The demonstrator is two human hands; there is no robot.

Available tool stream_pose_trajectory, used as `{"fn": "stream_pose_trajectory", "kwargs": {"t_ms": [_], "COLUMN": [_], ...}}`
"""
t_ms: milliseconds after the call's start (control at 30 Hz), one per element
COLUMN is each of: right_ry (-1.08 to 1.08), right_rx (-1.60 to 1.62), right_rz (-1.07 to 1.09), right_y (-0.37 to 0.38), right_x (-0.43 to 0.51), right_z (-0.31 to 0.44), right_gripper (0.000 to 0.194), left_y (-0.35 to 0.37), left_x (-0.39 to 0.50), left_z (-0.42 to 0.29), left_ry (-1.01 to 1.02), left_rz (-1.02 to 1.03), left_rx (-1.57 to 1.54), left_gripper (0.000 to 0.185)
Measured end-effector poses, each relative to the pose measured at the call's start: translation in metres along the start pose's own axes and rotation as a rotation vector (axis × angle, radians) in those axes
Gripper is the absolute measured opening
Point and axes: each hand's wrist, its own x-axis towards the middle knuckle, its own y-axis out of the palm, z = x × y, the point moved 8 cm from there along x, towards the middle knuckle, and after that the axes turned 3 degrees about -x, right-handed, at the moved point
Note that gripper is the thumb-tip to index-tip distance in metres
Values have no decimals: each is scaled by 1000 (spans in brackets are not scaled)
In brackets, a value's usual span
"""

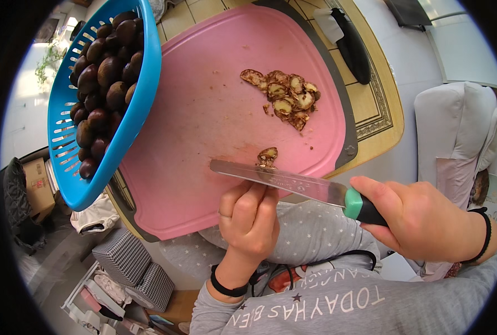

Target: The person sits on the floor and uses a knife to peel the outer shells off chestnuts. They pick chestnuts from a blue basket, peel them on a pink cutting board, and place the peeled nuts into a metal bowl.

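My right hand point(416, 217) grips the black and green handle of a kitchen knife point(302, 184). The blade reaches leftward across the near part of a pink cutting board point(198, 104). My left hand point(250, 217) is at the board's near edge with its fingers bent against the blade; whatever the fingertips hold is hidden. Just beyond the blade lie a few brown-rimmed slices point(267, 155). Farther up the board sits a pile of similar slices point(288, 96) with pale centres. A blue slotted plastic basket point(150, 79) full of dark brown-purple oval fruits point(110, 71) rests over the board's left side.
The board lies on a tiled table point(382, 109). Beyond its right edge is a black-handled knife point(353, 52) with a white cover on its blade. A covered chair point(445, 121) stands at the right. Checkered boxes point(125, 255) and a cardboard box point(39, 184) are at the lower left.
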Motion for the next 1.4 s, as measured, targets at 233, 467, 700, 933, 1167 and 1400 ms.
{"fn": "stream_pose_trajectory", "kwargs": {"t_ms": [233,467,700,933,1167,1400], "right_ry": [40,69,9,67,95,47], "right_rx": [-21,3,14,74,7,58], "right_rz": [182,225,111,82,278,216], "right_y": [-5,0,13,17,10,10], "right_x": [-8,-5,7,0,-15,-13], "right_z": [1,-3,-3,-6,-4,-7], "right_gripper": [67,65,61,65,73,73], "left_y": [0,1,0,1,1,2], "left_x": [1,1,0,0,-1,-1], "left_z": [0,0,1,3,4,4], "left_ry": [-5,-37,-41,-59,-76,-81], "left_rz": [4,18,1,-4,23,35], "left_rx": [-3,-16,-28,-54,-59,-41], "left_gripper": [20,19,23,24,24,23]}}
